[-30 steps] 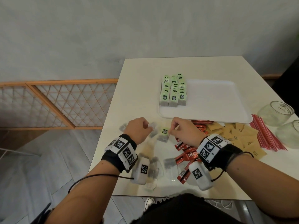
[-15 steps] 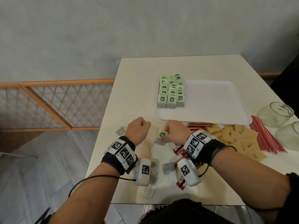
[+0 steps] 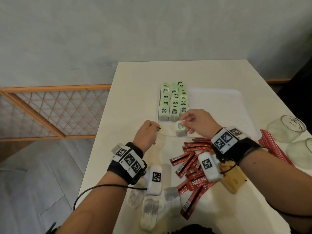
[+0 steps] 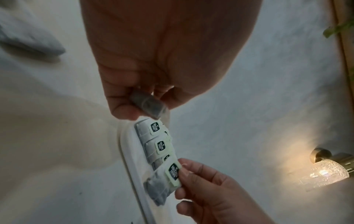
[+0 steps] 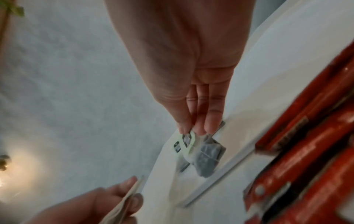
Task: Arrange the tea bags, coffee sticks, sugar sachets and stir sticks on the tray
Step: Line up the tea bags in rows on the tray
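Both hands have moved forward from the loose pile to the tray's [image 3: 219, 102] near-left corner. Right hand [image 3: 199, 123] pinches a tea bag [image 3: 180, 130] by its green tag, just before the filled rows [image 3: 173, 102]; left hand [image 3: 146, 134] holds another tea bag [image 4: 148, 104] pinched in its fingers. Tea-bag step underway; next, each wants setting squarely as a new front row.

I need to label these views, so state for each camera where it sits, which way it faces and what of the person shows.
Head: worn on the head, faces forward and down at the table and tray; both forearms show.
Left wrist: looks along the left hand at its tea bag; the right hand shows too.
Right wrist: looks along the right hand at its tea bag.
Shared: both hands, tray.
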